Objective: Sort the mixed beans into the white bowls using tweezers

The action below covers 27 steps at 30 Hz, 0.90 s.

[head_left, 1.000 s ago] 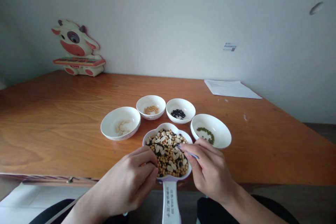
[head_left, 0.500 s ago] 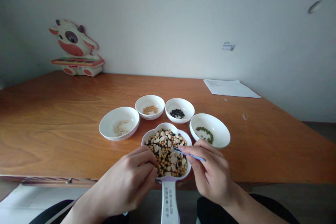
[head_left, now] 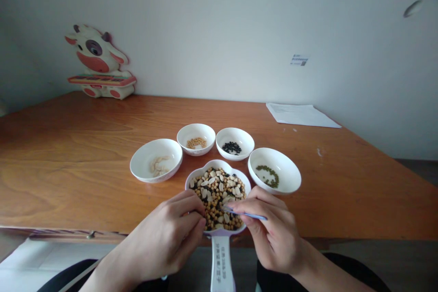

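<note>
A white handled bowl [head_left: 209, 169] full of mixed beans and seeds [head_left: 217, 191] sits at the table's near edge. My left hand [head_left: 171, 235] curls round its left rim, fingers closed on it. My right hand [head_left: 270, 232] pinches thin blue tweezers [head_left: 247, 214], whose tips rest in the mix near the bowl's right side. Behind the bowl stand four white dishes: pale seeds [head_left: 156, 165], yellow beans [head_left: 196, 139], black beans [head_left: 235, 143] and green beans [head_left: 274, 176].
The wooden table [head_left: 68, 155] stretches back to a white wall. A cartoon cow toy [head_left: 97, 64] stands at the far left, and a sheet of paper [head_left: 301, 115] lies at the far right. My dark-clothed knees show below the table edge.
My right hand has slid down and toward me, carrying the tweezers from the bowl's upper right to its lower right. The left hand has stayed on the rim.
</note>
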Each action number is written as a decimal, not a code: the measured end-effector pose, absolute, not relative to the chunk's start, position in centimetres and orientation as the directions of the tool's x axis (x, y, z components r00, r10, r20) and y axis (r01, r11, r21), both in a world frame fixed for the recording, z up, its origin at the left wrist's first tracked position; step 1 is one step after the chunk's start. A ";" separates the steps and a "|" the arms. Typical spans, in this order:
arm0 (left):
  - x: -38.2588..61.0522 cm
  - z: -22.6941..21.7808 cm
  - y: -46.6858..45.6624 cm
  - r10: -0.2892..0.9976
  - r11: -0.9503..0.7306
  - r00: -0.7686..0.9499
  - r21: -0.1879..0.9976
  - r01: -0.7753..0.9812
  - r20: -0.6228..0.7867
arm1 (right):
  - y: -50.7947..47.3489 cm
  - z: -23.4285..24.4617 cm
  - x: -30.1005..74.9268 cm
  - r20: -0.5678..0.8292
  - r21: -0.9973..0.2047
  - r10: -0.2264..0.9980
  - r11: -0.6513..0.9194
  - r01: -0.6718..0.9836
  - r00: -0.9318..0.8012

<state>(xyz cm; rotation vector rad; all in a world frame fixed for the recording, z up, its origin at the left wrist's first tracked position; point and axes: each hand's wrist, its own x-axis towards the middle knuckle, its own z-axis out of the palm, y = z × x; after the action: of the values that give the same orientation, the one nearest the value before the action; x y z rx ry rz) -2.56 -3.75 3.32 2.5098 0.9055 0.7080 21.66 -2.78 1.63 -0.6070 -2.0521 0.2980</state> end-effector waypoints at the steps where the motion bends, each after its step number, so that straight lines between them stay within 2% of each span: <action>1: -2.6 3.4 -3.8 0.668 -0.723 0.669 0.497 0.480 0.326 | -2.8 1.6 21.6 0.725 -0.441 0.534 0.845 0.303 -0.436; 27: -2.5 3.4 -3.8 0.667 -0.728 0.664 0.484 0.486 0.337 | -2.7 1.4 21.5 0.717 -0.432 0.543 0.838 0.333 -0.438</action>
<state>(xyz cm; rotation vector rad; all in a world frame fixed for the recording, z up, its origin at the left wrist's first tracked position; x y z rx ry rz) -2.54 -3.78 3.40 2.5278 0.9111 0.7152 21.46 -2.74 1.36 -0.6410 -2.0666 0.2796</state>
